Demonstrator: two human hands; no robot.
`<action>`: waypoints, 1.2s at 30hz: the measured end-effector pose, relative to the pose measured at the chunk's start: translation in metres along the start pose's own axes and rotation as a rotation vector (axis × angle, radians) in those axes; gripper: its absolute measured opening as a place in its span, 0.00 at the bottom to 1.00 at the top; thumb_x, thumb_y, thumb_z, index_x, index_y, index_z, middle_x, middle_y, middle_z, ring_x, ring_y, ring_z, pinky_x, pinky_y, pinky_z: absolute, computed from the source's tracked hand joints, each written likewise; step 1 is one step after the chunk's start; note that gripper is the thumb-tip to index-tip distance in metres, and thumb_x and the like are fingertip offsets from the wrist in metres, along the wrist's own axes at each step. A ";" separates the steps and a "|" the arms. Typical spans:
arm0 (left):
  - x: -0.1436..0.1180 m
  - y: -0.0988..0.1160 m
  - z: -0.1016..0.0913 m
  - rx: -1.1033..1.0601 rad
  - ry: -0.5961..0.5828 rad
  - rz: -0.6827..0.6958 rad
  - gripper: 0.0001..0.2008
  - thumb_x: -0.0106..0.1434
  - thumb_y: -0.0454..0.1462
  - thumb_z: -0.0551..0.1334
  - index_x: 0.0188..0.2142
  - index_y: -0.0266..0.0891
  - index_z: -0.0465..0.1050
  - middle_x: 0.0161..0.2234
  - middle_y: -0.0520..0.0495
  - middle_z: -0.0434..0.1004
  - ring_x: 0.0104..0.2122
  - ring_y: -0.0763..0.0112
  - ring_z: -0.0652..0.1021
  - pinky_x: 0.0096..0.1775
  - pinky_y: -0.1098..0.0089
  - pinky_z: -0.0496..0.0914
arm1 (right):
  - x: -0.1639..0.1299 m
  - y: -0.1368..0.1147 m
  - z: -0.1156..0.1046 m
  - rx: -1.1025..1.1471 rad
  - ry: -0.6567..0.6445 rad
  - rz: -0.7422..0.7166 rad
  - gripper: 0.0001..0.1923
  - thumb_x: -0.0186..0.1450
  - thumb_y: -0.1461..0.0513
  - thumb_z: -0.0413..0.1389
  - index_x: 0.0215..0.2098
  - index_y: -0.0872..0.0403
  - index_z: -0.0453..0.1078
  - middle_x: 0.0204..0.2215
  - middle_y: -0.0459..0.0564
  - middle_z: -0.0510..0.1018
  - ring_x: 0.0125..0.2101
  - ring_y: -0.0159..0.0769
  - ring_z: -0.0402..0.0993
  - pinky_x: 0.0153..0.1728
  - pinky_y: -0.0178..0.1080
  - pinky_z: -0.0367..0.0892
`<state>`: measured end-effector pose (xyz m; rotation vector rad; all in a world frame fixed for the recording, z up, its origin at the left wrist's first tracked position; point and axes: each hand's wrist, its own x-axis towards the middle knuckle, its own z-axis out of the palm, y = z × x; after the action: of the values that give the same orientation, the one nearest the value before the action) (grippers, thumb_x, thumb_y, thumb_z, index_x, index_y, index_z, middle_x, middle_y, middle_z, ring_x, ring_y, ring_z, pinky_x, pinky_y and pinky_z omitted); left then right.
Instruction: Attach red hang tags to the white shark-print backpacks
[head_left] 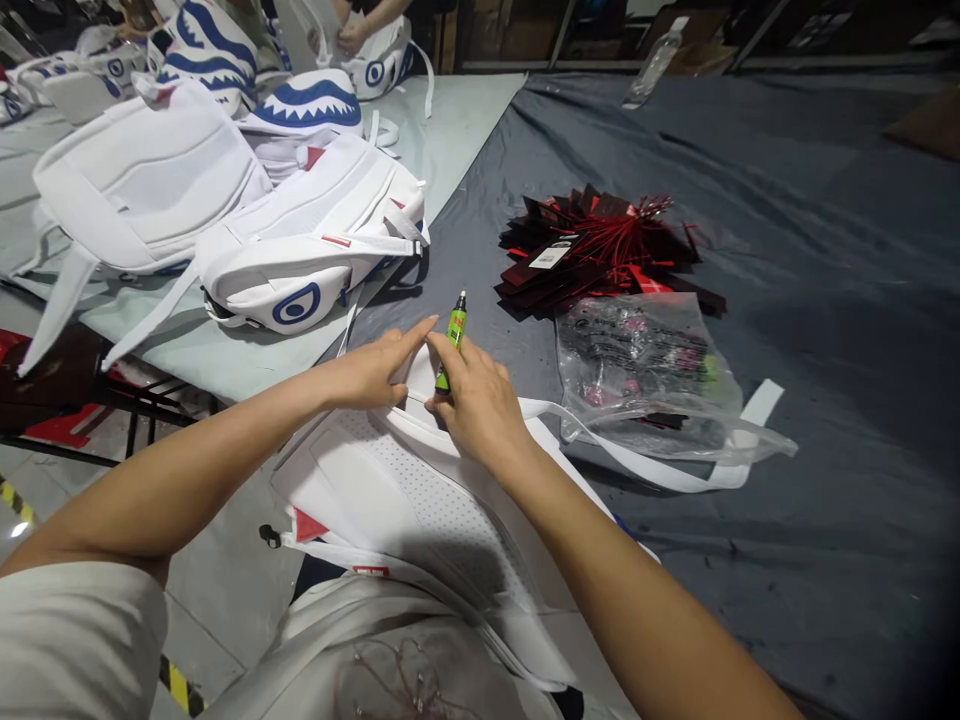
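A white backpack [442, 490] with a dotted mesh back panel lies against my body at the table's edge. My left hand [375, 370] grips its top edge, with the index finger stretched forward along the white fabric and the thumb lower down. Between the thumb and fingers of my right hand [484, 405] is a green marker pen [452, 345], its pale tip pointing up and away from me. The right thumb rests close to the backpack's opening. The undersides of both hands are partly hidden. A white strap [645, 470] trails from the backpack to the right.
Several white backpacks [150, 185] are piled on the left, some with blue shark-mouth prints. Black hang tags [540, 275] with red strings lie ahead, beside a clear plastic bag [637, 370]. A clear bottle [656, 65] stands farther back. Another person's hands [351, 38] work at the far side.
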<state>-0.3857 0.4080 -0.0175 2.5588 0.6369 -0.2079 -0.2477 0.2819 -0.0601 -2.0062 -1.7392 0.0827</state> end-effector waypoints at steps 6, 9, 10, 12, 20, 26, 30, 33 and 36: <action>0.001 0.001 -0.001 -0.004 -0.008 -0.009 0.49 0.60 0.33 0.60 0.73 0.44 0.31 0.59 0.36 0.64 0.54 0.55 0.73 0.53 0.59 0.69 | -0.002 0.001 0.001 -0.015 -0.003 -0.010 0.40 0.59 0.69 0.61 0.66 0.48 0.56 0.59 0.59 0.69 0.55 0.54 0.68 0.48 0.51 0.67; 0.002 0.001 -0.002 -0.002 -0.012 -0.007 0.48 0.60 0.33 0.60 0.72 0.45 0.32 0.60 0.36 0.63 0.54 0.55 0.73 0.53 0.59 0.69 | -0.001 0.000 0.003 -0.021 0.005 0.002 0.39 0.59 0.68 0.61 0.66 0.48 0.56 0.59 0.59 0.69 0.56 0.55 0.67 0.49 0.52 0.66; 0.003 0.001 -0.002 -0.001 -0.014 -0.009 0.48 0.60 0.33 0.60 0.72 0.45 0.32 0.60 0.36 0.63 0.53 0.56 0.74 0.53 0.59 0.70 | -0.001 0.000 0.004 -0.021 0.006 0.008 0.39 0.59 0.68 0.61 0.66 0.48 0.56 0.59 0.59 0.69 0.56 0.54 0.67 0.49 0.52 0.66; 0.003 0.000 -0.002 -0.003 -0.012 -0.009 0.49 0.59 0.32 0.60 0.72 0.45 0.32 0.60 0.36 0.63 0.53 0.56 0.74 0.53 0.59 0.69 | -0.001 0.000 0.004 -0.012 0.015 0.007 0.37 0.59 0.68 0.60 0.66 0.49 0.57 0.58 0.60 0.70 0.56 0.54 0.67 0.50 0.51 0.66; 0.002 0.000 0.004 0.004 0.009 -0.010 0.49 0.60 0.31 0.60 0.72 0.46 0.31 0.56 0.37 0.65 0.53 0.56 0.74 0.51 0.61 0.69 | -0.053 -0.001 -0.024 0.365 0.375 0.018 0.22 0.67 0.57 0.54 0.59 0.50 0.65 0.43 0.53 0.81 0.44 0.47 0.79 0.49 0.50 0.71; -0.002 0.008 0.004 0.043 0.010 -0.066 0.49 0.60 0.31 0.61 0.72 0.47 0.30 0.56 0.38 0.64 0.53 0.56 0.74 0.48 0.65 0.70 | -0.078 -0.006 -0.016 0.742 0.148 0.190 0.19 0.70 0.53 0.51 0.51 0.53 0.75 0.26 0.47 0.83 0.26 0.38 0.79 0.31 0.42 0.75; -0.003 0.012 0.003 0.046 -0.011 -0.087 0.49 0.61 0.31 0.60 0.72 0.46 0.30 0.57 0.36 0.64 0.54 0.55 0.74 0.48 0.65 0.69 | -0.063 -0.016 -0.008 0.652 0.147 0.223 0.15 0.67 0.56 0.56 0.46 0.53 0.78 0.25 0.48 0.82 0.23 0.36 0.77 0.28 0.37 0.72; -0.003 0.012 0.003 0.054 -0.003 -0.075 0.48 0.61 0.31 0.60 0.72 0.45 0.30 0.56 0.36 0.65 0.54 0.56 0.74 0.47 0.66 0.69 | -0.054 -0.023 -0.009 0.602 0.104 0.177 0.14 0.66 0.57 0.55 0.43 0.53 0.79 0.24 0.46 0.82 0.21 0.33 0.75 0.24 0.35 0.69; -0.003 0.010 0.003 0.057 0.000 -0.068 0.48 0.61 0.31 0.60 0.72 0.45 0.30 0.56 0.37 0.65 0.53 0.57 0.75 0.47 0.67 0.69 | -0.053 -0.026 -0.010 0.510 0.133 0.132 0.12 0.65 0.59 0.55 0.43 0.52 0.79 0.32 0.48 0.84 0.26 0.34 0.78 0.28 0.35 0.71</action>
<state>-0.3837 0.3974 -0.0150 2.5939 0.7289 -0.2521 -0.2779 0.2310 -0.0548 -1.6997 -1.3339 0.3867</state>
